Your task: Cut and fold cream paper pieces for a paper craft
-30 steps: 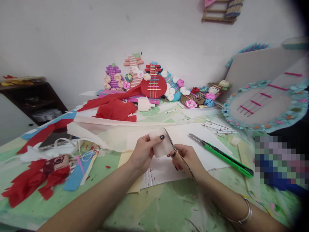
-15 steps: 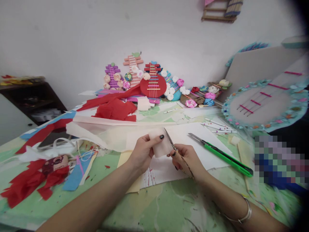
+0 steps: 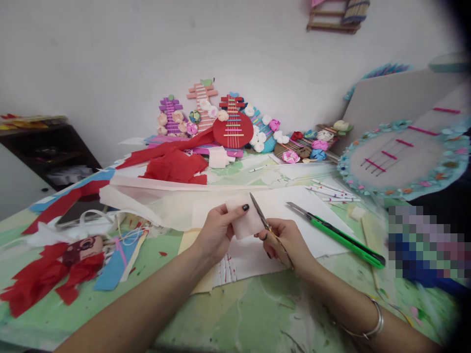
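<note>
Between thumb and fingers, my left hand [image 3: 217, 233] pinches a small piece of folded white paper [image 3: 243, 226]. My right hand [image 3: 285, 240] grips a pair of scissors [image 3: 260, 212], whose blades point up and lie along the paper's right edge. Part of the scissors' handles is covered by my fingers. Both hands are above a large white sheet [image 3: 257, 260] on the table. To the right of my right hand, a green utility knife [image 3: 342, 238] lies with its blade out.
Small lute-shaped crafts [image 3: 233, 130] with paper flowers line the wall. Red crepe paper [image 3: 174, 166] lies in front of them. At left are a small doll [image 3: 86, 247] and blue strips [image 3: 110, 269]. White sticks [image 3: 331, 191] and a large decorated lute [image 3: 401, 157] are at right.
The scissors have shifted slightly, with the lower handle end a little higher and further left. Both hands stay in nearly the same place, the paper still held.
</note>
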`<action>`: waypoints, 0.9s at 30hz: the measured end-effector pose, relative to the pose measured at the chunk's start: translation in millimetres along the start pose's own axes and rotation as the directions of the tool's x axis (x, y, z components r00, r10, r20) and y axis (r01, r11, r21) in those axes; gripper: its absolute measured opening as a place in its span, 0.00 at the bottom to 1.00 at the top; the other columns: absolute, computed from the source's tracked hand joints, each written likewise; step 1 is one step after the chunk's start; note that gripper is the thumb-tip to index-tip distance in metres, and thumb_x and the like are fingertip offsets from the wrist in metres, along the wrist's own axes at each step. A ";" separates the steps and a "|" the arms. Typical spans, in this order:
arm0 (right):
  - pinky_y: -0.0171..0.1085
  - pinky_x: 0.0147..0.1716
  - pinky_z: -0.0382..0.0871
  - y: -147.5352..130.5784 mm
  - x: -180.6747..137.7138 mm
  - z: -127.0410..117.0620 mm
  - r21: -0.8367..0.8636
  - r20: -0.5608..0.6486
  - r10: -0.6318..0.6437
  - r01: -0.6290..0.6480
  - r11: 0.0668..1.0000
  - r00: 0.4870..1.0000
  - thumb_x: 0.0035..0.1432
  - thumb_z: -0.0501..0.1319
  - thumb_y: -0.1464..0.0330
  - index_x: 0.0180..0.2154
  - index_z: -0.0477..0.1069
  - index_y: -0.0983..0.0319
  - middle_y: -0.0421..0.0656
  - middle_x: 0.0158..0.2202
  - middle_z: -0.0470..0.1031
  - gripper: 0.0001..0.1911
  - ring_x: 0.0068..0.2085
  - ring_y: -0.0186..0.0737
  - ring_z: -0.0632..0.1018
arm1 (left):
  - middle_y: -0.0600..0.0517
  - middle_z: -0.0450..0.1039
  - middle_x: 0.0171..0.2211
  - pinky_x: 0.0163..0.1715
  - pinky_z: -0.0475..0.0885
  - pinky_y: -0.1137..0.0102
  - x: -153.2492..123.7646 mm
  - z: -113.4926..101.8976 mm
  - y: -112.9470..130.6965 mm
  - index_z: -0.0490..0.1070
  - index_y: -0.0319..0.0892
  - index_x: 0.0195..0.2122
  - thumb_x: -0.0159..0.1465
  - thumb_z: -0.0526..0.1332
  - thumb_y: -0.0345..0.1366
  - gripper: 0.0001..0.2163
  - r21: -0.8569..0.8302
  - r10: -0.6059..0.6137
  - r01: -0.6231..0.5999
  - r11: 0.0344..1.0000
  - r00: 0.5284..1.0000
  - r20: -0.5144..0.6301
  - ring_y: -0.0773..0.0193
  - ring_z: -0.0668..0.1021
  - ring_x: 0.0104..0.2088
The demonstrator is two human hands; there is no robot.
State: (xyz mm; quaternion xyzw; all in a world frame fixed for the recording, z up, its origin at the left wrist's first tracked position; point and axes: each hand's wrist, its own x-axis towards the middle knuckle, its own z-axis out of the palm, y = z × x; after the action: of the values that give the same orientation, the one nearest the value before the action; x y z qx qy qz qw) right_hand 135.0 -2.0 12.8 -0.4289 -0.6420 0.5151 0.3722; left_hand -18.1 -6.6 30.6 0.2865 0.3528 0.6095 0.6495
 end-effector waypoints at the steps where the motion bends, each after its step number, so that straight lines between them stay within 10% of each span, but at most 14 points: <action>1: 0.28 0.12 0.50 -1.7 -0.3 -0.4 0.007 -0.016 -0.010 0.010 1.000 1.000 0.48 0.60 0.56 0.22 0.65 0.64 0.34 0.09 0.60 0.18 0.11 0.26 0.58 | 0.48 0.75 0.30 0.27 0.71 0.74 0.5 -0.3 0.2 0.73 0.33 0.31 0.47 0.70 0.31 0.11 -0.004 0.004 -0.004 1.000 1.000 -0.006 0.67 0.75 0.28; 27: 0.28 0.12 0.49 -5.9 -3.1 -5.8 0.008 0.183 -0.066 0.066 0.998 0.981 0.51 0.53 0.45 0.25 0.66 0.65 0.34 0.11 0.58 0.28 0.12 0.26 0.58 | 0.50 0.76 0.29 0.29 0.72 0.76 14.5 -11.3 14.3 0.74 0.34 0.30 0.50 0.68 0.27 0.07 -0.124 0.105 -0.112 0.986 0.992 -0.066 0.69 0.76 0.27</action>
State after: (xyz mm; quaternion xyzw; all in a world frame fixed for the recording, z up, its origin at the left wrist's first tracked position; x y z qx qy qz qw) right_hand 140.5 -3.5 19.6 -0.3579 -0.6869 0.5403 0.3288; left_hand -35.5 8.5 33.8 0.2451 0.3163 0.6735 0.6215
